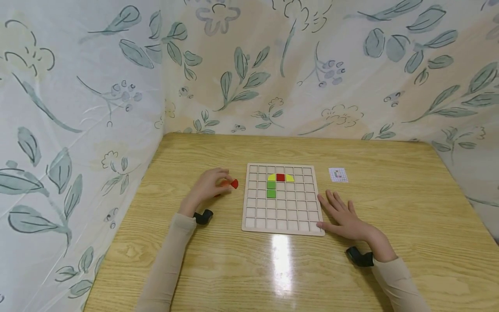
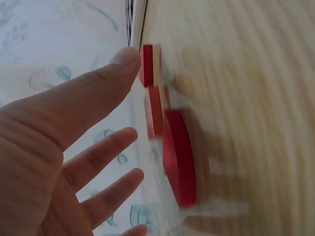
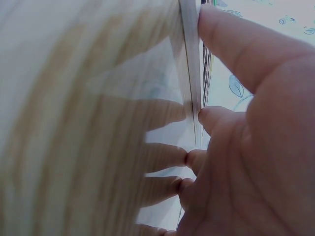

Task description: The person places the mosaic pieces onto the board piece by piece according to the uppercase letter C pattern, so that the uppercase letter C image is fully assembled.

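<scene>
A person's left hand [image 1: 208, 185] is hovering over three small blocks at the left of a wooden board [image 1: 282, 215], its thumb and fingers standing apart and relaxed. One red block [image 1: 234, 183] is lying just beside the thumb tip, on the side toward the board; whether they are touching, one cannot tell. An orange block [image 2: 154, 113] is sitting next in line, and a second red block [image 2: 180, 160] is lying nearest the wrist, all three resting on the table [image 1: 312, 268]. The right hand [image 1: 348, 223], fingers spreading wide, is resting against the board's right edge.
</scene>
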{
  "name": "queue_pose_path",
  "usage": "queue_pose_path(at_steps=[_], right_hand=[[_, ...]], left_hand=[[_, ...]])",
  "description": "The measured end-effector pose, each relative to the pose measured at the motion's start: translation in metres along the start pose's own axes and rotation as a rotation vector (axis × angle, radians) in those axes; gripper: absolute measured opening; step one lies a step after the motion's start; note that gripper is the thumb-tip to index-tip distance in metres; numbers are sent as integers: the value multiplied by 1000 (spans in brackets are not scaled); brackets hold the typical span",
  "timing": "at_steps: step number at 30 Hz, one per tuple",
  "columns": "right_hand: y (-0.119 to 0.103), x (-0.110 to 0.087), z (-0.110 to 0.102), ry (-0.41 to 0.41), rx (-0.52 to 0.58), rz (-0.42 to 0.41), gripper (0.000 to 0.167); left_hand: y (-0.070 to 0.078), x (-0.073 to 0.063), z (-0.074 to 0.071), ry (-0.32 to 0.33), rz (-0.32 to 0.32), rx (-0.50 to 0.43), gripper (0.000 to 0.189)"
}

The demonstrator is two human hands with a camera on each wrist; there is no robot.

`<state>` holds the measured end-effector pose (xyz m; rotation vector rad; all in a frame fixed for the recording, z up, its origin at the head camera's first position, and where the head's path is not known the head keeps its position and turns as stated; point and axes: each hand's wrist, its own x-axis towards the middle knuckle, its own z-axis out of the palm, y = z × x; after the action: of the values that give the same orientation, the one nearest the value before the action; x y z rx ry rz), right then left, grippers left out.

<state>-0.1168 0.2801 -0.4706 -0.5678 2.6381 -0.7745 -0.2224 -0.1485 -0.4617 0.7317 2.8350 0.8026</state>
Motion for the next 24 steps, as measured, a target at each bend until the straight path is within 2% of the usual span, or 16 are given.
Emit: queue_pose_path(at_steps=[7, 13, 24], right_hand=[[2, 0, 1, 3, -3, -4, 81], [2, 0, 2, 3, 1, -3, 81], [2, 0, 3, 5, -1, -2, 81]], left_hand=[[-8, -15, -6, 26, -20, 2, 28], [-15, -26, -9, 40, 7, 11, 29], [-22, -42, -13, 29, -20, 38, 31]])
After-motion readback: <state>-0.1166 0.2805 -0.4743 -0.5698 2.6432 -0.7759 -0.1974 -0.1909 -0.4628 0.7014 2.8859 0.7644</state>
